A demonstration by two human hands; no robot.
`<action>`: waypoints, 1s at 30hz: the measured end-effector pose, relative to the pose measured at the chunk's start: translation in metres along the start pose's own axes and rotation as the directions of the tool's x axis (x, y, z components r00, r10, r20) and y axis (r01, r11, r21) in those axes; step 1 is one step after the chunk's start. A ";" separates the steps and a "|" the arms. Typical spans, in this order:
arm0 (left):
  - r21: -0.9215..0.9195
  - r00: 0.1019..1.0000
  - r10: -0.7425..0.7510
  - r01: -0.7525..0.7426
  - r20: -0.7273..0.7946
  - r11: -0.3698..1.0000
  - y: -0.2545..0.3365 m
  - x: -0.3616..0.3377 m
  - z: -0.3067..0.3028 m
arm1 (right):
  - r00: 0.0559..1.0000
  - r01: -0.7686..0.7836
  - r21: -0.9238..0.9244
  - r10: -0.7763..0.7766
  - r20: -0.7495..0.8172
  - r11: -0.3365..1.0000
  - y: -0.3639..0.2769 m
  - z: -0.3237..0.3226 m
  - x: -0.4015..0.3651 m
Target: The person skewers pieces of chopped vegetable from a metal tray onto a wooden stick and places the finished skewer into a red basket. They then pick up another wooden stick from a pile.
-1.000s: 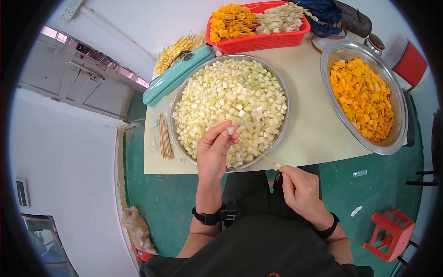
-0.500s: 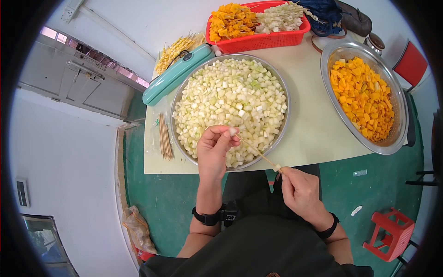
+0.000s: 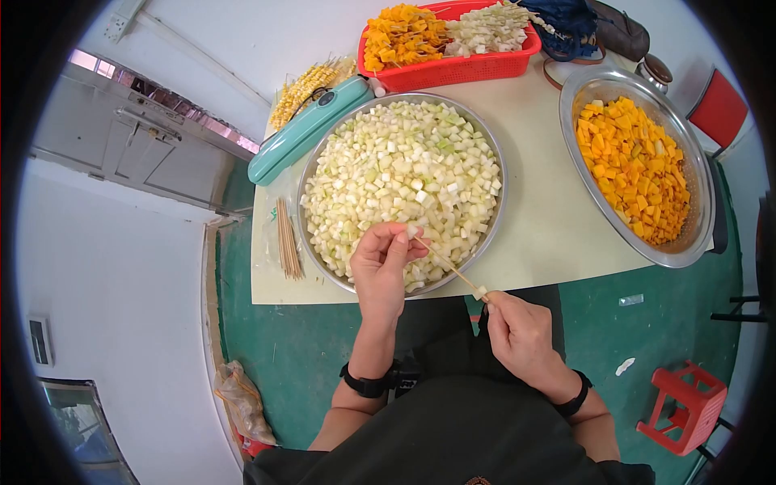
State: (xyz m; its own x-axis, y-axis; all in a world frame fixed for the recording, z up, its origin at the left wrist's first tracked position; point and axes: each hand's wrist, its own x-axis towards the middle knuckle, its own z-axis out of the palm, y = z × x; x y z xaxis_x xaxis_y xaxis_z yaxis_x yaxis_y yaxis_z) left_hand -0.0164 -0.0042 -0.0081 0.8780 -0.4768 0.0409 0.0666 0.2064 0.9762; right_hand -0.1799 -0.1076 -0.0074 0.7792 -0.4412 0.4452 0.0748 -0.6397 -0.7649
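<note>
My left hand (image 3: 381, 263) pinches a pale cube (image 3: 413, 231) at the tip of a thin wooden skewer (image 3: 443, 260), over the near edge of a round metal basin. My right hand (image 3: 517, 330) is closed around the skewer's other end, in front of the table edge. Another pale cube (image 3: 482, 290) sits on the skewer close to my right fingers. The basin (image 3: 503, 190) is heaped with pale green-white vegetable cubes (image 3: 404, 174). Left of it lies a bundle of bare skewers (image 3: 288, 242) on clear plastic.
A teal appliance (image 3: 307, 133) lies beside the basin, near skewered yellow pieces (image 3: 303, 93). Behind stands a red basket (image 3: 453, 74) of filled orange and white skewers. To the right, a metal colander (image 3: 570, 137) holds orange cubes (image 3: 634, 170). A red stool (image 3: 687, 408) stands on the floor.
My left hand has shifted slightly right, bringing the pinched cube against the skewer's tip. My right hand stays almost in place, still gripping the skewer.
</note>
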 end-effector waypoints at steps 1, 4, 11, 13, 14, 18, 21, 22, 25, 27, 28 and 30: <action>0.027 1.000 0.018 -0.018 -0.003 0.999 0.000 -0.001 0.001 | 1.000 -0.010 0.006 0.010 -0.006 1.000 0.000 0.000 0.000; 0.064 0.998 0.056 -0.055 -0.019 0.996 0.000 -0.003 0.002 | 1.000 -0.015 0.026 0.015 -0.008 1.000 0.000 0.001 0.000; 0.152 0.990 0.135 -0.128 -0.037 0.980 0.000 -0.008 0.008 | 0.999 -0.053 0.058 0.053 0.002 0.997 -0.002 0.003 0.000; 0.142 0.986 0.155 -0.145 -0.063 0.979 -0.001 -0.010 0.009 | 0.998 -0.058 0.083 0.059 -0.007 0.995 -0.002 0.004 -0.001; 0.138 0.987 0.151 -0.141 -0.060 0.980 -0.002 -0.011 0.010 | 0.998 -0.063 0.078 0.064 -0.008 0.995 -0.002 0.005 -0.002; 0.130 0.979 0.190 -0.180 -0.077 0.975 -0.002 -0.013 0.011 | 0.996 -0.083 0.138 0.085 -0.004 0.987 -0.003 0.009 -0.003; 0.093 0.981 0.191 -0.187 -0.036 0.978 -0.003 -0.024 0.020 | 0.996 -0.090 0.130 0.091 0.002 0.987 -0.004 0.011 0.002; 0.067 0.983 0.185 -0.184 -0.010 0.981 -0.004 -0.027 0.024 | 0.996 -0.084 0.117 0.085 -0.007 0.990 -0.004 0.012 0.002; 0.066 0.983 0.183 -0.183 0.005 0.981 -0.004 -0.025 0.024 | 0.994 -0.099 0.118 0.103 -0.024 0.988 -0.003 0.013 0.002; 0.118 0.983 0.162 -0.171 0.083 0.978 -0.005 -0.032 0.028 | 0.994 -0.085 0.100 0.091 -0.058 0.991 -0.001 0.016 0.002; 0.171 0.978 0.134 -0.161 0.159 0.972 -0.005 -0.035 0.030 | 0.993 -0.074 0.083 0.081 -0.091 0.994 0.000 0.017 0.002; 0.149 0.976 0.118 -0.147 0.185 0.978 -0.006 -0.037 0.034 | 0.989 -0.111 0.096 0.120 -0.087 0.989 0.000 0.015 0.002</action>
State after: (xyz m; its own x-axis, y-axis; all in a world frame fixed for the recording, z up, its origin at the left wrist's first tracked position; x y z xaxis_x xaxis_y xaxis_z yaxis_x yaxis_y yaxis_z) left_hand -0.0652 -0.0167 -0.0085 0.7767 -0.5991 0.1945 -0.1341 0.1444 0.9804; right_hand -0.1689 -0.0991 -0.0135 0.7257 -0.5673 0.3892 0.0471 -0.5234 -0.8508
